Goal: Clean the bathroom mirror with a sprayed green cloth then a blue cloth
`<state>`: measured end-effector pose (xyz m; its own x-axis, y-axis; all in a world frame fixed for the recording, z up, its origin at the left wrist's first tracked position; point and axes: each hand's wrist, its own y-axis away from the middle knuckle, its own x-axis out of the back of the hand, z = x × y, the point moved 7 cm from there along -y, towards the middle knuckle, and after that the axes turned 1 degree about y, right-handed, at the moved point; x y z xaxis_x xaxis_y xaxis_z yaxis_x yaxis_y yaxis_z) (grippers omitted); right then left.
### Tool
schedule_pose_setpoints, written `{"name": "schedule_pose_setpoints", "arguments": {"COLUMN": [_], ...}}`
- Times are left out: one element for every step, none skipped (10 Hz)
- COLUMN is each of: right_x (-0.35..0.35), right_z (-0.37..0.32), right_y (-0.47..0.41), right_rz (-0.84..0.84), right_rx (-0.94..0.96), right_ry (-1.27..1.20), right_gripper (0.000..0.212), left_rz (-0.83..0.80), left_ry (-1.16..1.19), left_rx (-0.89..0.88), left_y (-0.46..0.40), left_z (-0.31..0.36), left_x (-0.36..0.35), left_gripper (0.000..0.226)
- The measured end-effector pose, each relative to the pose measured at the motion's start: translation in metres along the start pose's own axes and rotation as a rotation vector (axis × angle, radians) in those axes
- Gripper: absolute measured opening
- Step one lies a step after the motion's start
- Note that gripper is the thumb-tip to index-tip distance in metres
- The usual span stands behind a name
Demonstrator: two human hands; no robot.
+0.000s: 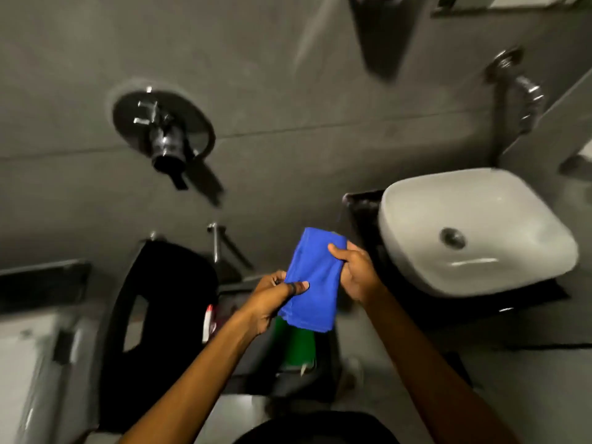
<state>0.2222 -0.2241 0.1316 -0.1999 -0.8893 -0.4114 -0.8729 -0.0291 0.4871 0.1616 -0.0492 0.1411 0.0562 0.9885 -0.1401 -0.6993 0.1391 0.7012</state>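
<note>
**Now We Hold the Blue Cloth**

Now we hold the blue cloth [312, 280] in both hands, in front of us and just left of the white sink [474, 229]. It is folded into a long shape. Its long side runs from near us up and away, tipped a little to the right.

Our left hand [272, 302] pinches the near, lower part of the cloth. The thumb presses on top and the fingers are closed under it. Our right hand [355, 270] grips the far, upper right edge. Its thumb lies on the front and its fingers are curled behind. So the cloth sits right between our two hands, and both hands touch it.

Something green [296, 342] shows just under the blue cloth. We think it is the green cloth, but it is too blurry to be sure.

The mirror is not in view. We think it is up above the sink, on the right, so our right hand looks nearer for the wipe.
</note>
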Motion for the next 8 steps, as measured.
{"name": "schedule_pose_setpoints", "arguments": {"right_x": [0.022, 0.030, 0.025, 0.013, -0.003, -0.004, -0.018, -0.037], "right_z": [0.072, 0.153, 0.227, 0.279, 0.313, 0.324, 0.288, 0.222], "right_y": [-0.016, -0.043, -0.071, -0.103, -0.128, -0.133, -0.115, -0.084], "right_rz": [0.102, 0.099, 0.057, 0.017, -0.045, -0.049, -0.085, -0.078], "right_rx": [-0.129, -0.203, -0.220, -0.221, -0.244, -0.243, -0.089, 0.344], "right_ry": [0.388, 0.627, 0.817, 0.927, 0.974, 1.173, 1.340, 1.531], "right_gripper": [0.048, 0.043, 0.039, 0.039, 0.041, 0.049, 0.054, 0.060], "left_rz": [0.052, 0.141, 0.259, 0.389, 0.456, 0.476, 0.401, 0.366], "left_ry": [0.060, 0.163, 0.266, 0.295, 0.249, -0.025, -0.331, -0.552], "left_rx": [0.143, 0.283, 0.345, 0.373, 0.334, 0.283, 0.149, -0.223], "left_y": [-0.019, -0.042, -0.064, -0.087, -0.112, -0.121, -0.106, -0.082], "left_z": [-0.095, -0.188, -0.251, -0.289, -0.305, -0.295, -0.247, -0.179], "left_x": [0.038, 0.071, 0.097, 0.123, 0.144, 0.155, 0.137, 0.100], "left_gripper": [0.016, 0.025, 0.029, 0.023, 0.031, 0.040, 0.055, 0.058]}}
